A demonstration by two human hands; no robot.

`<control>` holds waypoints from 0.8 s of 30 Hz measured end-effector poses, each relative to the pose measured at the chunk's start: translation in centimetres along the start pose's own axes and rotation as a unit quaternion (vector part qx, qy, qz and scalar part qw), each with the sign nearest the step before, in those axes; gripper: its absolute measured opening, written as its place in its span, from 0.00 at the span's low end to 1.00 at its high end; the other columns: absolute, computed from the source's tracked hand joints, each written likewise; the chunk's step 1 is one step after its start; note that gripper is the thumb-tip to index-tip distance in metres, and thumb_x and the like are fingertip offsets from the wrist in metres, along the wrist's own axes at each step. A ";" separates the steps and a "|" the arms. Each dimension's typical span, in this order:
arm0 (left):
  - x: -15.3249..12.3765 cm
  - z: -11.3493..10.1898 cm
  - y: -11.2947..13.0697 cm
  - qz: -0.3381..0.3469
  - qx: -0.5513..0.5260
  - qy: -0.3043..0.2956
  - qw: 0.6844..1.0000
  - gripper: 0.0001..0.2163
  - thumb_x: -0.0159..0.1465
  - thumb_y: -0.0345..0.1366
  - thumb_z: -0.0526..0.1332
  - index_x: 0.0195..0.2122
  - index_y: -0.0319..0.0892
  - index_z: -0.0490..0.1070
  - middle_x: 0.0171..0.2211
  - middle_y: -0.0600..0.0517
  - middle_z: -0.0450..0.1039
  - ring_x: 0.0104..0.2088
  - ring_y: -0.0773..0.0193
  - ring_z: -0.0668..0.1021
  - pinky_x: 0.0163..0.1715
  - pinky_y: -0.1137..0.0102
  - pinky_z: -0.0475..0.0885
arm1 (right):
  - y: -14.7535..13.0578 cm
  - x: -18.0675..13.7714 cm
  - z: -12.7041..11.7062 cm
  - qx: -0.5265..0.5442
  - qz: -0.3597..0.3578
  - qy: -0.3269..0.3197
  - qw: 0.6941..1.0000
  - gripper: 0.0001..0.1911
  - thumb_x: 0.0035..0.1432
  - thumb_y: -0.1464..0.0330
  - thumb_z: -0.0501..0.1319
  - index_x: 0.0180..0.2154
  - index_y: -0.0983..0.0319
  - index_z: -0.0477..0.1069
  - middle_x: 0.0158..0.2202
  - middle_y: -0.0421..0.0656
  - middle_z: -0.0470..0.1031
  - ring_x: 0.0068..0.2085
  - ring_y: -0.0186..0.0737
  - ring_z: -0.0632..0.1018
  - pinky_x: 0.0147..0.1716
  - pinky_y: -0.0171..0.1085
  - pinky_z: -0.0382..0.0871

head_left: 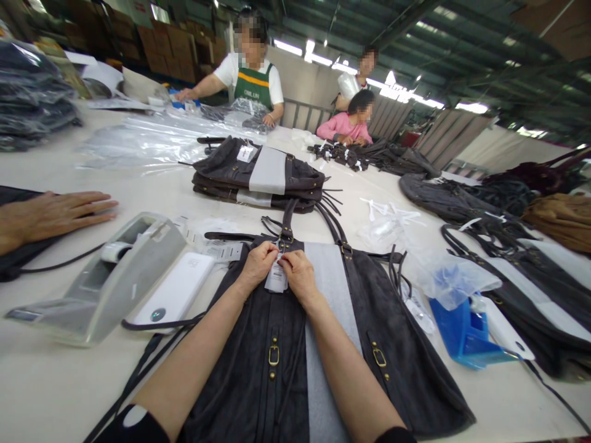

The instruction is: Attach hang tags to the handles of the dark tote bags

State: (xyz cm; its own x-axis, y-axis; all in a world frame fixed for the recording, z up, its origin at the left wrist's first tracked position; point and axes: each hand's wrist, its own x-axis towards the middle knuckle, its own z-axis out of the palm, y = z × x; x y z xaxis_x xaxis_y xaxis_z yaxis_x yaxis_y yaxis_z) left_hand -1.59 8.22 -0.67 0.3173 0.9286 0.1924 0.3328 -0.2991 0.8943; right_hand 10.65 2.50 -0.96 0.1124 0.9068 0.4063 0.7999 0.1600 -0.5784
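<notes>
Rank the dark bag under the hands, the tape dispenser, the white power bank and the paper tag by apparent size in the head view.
1. dark bag
2. tape dispenser
3. white power bank
4. paper tag, pinched by left hand and right hand

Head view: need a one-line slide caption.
Left hand and right hand pinch a white hang tag at the strap buckle of a dark suede bag on the table.

Your left hand (259, 263) and right hand (298, 272) are pinching a white hang tag (276, 278) at the top of the dark suede handbag (286, 344) that is lying on the surface (55, 381).
</notes>
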 end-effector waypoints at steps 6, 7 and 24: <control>0.1 0.2 -0.4 0.009 0.004 -0.002 1.000 0.07 0.55 0.36 0.52 0.29 0.41 0.67 0.19 0.57 0.65 0.25 0.67 0.70 0.27 0.74 0.65 | 0.1 -0.3 0.0 -0.026 -0.008 0.002 1.000 0.05 0.57 0.70 0.56 0.33 0.61 0.71 0.34 0.42 0.67 0.37 0.36 0.69 0.39 0.33 0.63; 0.1 0.2 -0.4 0.010 0.004 -0.002 1.000 0.07 0.55 0.36 0.52 0.29 0.41 0.67 0.19 0.57 0.65 0.25 0.67 0.70 0.27 0.74 0.65 | 0.0 -0.3 0.0 -0.034 -0.008 0.002 0.999 0.05 0.57 0.70 0.56 0.33 0.61 0.71 0.34 0.43 0.67 0.37 0.36 0.69 0.38 0.33 0.63; -0.2 -0.1 0.3 0.024 0.016 -0.019 0.999 0.07 0.55 0.36 0.52 0.29 0.40 0.68 0.26 0.54 0.70 0.28 0.66 0.71 0.33 0.72 0.65 | -0.4 -0.5 0.9 -0.231 0.011 0.018 0.973 0.04 0.56 0.76 0.53 0.31 0.64 0.64 0.31 0.48 0.68 0.34 0.42 0.69 0.32 0.37 0.64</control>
State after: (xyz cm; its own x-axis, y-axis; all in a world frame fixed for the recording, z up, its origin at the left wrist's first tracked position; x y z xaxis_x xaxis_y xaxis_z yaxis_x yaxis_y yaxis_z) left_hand -1.65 8.02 -0.37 0.3673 0.9043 0.2177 0.3442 -0.3496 0.8714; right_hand 9.73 2.35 -1.55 0.1477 0.8921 0.4271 0.9754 -0.0599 -0.2122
